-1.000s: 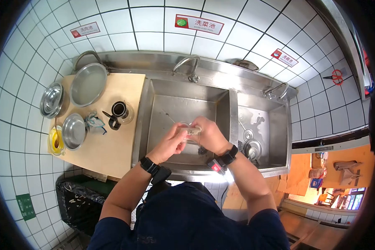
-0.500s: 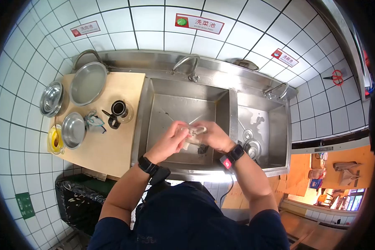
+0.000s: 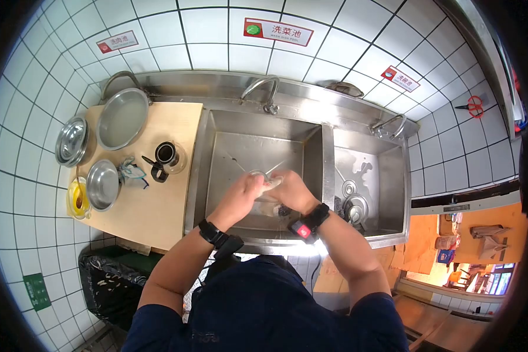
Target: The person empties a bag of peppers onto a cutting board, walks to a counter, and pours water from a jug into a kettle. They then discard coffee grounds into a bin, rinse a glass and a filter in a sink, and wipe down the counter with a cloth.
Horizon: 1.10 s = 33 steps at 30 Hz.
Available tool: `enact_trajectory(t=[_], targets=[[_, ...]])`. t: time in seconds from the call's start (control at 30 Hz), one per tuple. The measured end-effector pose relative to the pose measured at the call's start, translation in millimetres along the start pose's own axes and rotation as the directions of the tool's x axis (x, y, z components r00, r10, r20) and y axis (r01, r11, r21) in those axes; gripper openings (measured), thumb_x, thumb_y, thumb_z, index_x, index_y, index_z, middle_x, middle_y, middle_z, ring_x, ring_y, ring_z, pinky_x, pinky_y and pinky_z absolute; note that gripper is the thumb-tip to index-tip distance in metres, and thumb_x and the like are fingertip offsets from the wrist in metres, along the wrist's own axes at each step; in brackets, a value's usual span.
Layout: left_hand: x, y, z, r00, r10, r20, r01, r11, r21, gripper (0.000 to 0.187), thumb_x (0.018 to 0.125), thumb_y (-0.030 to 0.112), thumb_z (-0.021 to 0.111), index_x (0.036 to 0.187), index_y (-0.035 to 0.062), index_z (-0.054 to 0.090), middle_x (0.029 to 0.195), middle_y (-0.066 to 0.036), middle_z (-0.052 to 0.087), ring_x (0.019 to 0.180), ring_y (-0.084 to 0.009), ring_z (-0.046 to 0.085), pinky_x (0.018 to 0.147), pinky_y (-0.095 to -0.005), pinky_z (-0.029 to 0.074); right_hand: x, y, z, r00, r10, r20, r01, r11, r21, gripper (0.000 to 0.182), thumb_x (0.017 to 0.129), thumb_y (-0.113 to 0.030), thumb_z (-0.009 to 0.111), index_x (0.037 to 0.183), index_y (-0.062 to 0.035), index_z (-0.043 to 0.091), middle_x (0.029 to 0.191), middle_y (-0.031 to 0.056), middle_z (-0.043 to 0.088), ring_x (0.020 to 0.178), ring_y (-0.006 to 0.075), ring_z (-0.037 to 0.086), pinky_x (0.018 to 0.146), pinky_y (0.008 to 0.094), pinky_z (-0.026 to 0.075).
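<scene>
My two hands meet over the middle steel sink basin (image 3: 229, 158). My left hand (image 3: 244, 195) grips a small clear glass cup (image 3: 266, 179) from the left. My right hand (image 3: 292, 193) closes on the same cup from the right, and its fingers seem to press a pale cloth or sponge against it; I cannot tell which. Most of the cup is hidden between the fingers. Both wrists wear dark bands, the right one with a red patch.
A curved faucet (image 3: 263, 89) stands behind the basin. A second basin (image 3: 372, 176) with a drain lies to the right. On the wooden counter (image 3: 152, 205) at left sit metal bowls (image 3: 102, 184), a large pan (image 3: 122, 118), a glass teapot (image 3: 169, 155) and a yellow jug (image 3: 77, 198). A black bin (image 3: 108, 281) stands below.
Both hands stay clasped on the cup over the basin. The right wrist has rolled back and forth, and the hands have shifted slightly left and up.
</scene>
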<state>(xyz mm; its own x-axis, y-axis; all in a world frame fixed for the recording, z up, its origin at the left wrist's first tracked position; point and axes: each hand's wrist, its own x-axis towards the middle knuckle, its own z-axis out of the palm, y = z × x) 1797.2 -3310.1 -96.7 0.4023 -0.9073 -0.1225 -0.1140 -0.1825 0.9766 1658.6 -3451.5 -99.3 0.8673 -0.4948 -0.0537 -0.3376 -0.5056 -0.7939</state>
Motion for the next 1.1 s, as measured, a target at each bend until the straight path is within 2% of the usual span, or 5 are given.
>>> enact_trajectory(t=[0.2,0.4,0.8,0.9,1.1], targets=[[-10,-1,-17,0.876,0.430,0.219,-0.481,0.817,0.317,0.051,0.091,0.018,0.074,0.131,-0.0014,0.048,0.118,-0.024,0.057,0.110,-0.0403,0.060,0.092,-0.0414,0.050,3,19,-9,0.768,0.227,0.598,-0.633,0.404,0.660,0.029,0.085,-0.009,0.071,0.114,-0.0039,0.067,0.096,0.0035,0.070,0.087,0.0183,0.068,0.068,0.0330,0.057],[-18,-10,-11,0.864,0.452,0.220,-0.503,0.787,0.358,0.053,0.090,0.015,0.075,0.132,-0.0025,0.048,0.116,-0.019,0.058,0.101,-0.0346,0.062,0.088,-0.0395,0.052,2,-4,-23,0.929,0.125,0.349,-0.262,0.887,0.380,0.033,0.080,0.000,0.073,0.112,-0.0004,0.065,0.102,0.0056,0.070,0.088,0.0237,0.069,0.079,0.0317,0.055],[-16,-30,-7,0.748,-0.136,0.650,0.622,0.484,-0.615,0.043,0.108,0.040,0.046,0.130,0.0036,0.055,0.105,-0.008,0.063,0.076,-0.0148,0.060,0.062,-0.0279,0.047,3,-16,-27,0.912,-0.385,0.138,0.407,0.892,-0.198,0.016,0.078,-0.008,0.074,0.087,-0.0014,0.063,0.080,0.0125,0.067,0.074,0.0314,0.068,0.069,0.0397,0.058],[-13,-14,-2,0.966,0.223,0.131,-0.193,0.958,-0.212,0.044,0.103,0.029,0.060,0.137,0.0026,0.053,0.113,-0.011,0.061,0.088,-0.0202,0.063,0.073,-0.0325,0.052,-2,-11,-17,0.955,0.218,0.202,-0.266,0.931,0.250,0.015,0.083,-0.011,0.074,0.091,-0.0009,0.066,0.081,0.0072,0.070,0.074,0.0202,0.070,0.061,0.0372,0.058],[-5,13,-23,0.695,0.550,0.463,-0.679,0.292,0.673,0.073,0.080,0.012,0.077,0.146,0.0071,0.047,0.119,-0.017,0.058,0.109,-0.0332,0.058,0.094,-0.0434,0.050,-4,9,1,0.785,0.403,0.469,-0.618,0.548,0.564,0.021,0.090,-0.014,0.070,0.107,-0.0021,0.069,0.094,0.0061,0.072,0.083,0.0147,0.069,0.062,0.0330,0.057]])
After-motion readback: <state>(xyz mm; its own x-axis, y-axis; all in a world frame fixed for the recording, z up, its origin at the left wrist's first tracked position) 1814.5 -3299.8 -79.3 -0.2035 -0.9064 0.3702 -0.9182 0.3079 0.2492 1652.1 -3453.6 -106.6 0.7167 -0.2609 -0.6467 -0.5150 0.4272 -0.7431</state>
